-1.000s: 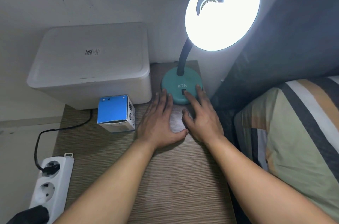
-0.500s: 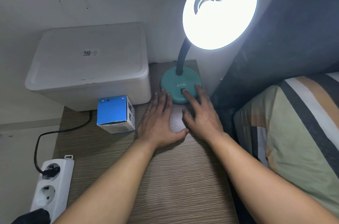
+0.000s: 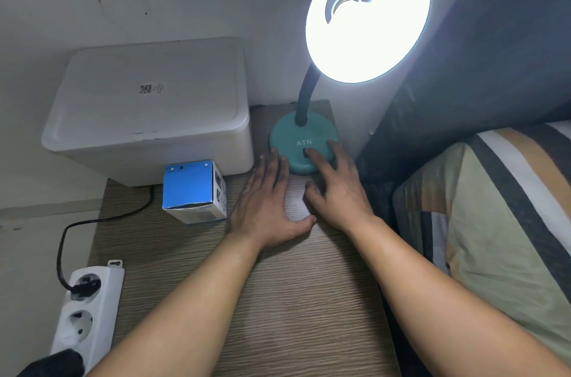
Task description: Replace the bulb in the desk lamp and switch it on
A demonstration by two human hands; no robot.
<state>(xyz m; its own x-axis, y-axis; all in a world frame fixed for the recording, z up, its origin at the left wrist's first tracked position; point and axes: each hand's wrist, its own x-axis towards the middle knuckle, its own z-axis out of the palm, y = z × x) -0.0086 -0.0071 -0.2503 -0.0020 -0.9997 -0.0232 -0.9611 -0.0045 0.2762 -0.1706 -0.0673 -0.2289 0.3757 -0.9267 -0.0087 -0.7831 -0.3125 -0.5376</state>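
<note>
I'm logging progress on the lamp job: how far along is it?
Done, it seems: the lamp shade glows, so a working bulb is in. In hand: the right hand has a finger on the switch on the base; the left hand lies flat on the table. Left: nothing visible.

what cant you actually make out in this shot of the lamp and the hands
Head view only:
- Bulb inside the lamp shade: washed out by glare.
- Switch on the lamp base: right hand fingers cover most of it.
- QR label on the white bin: too small to read.
- Power strip: cut off by the bottom edge.
- Print on the blue box: too small.
</note>
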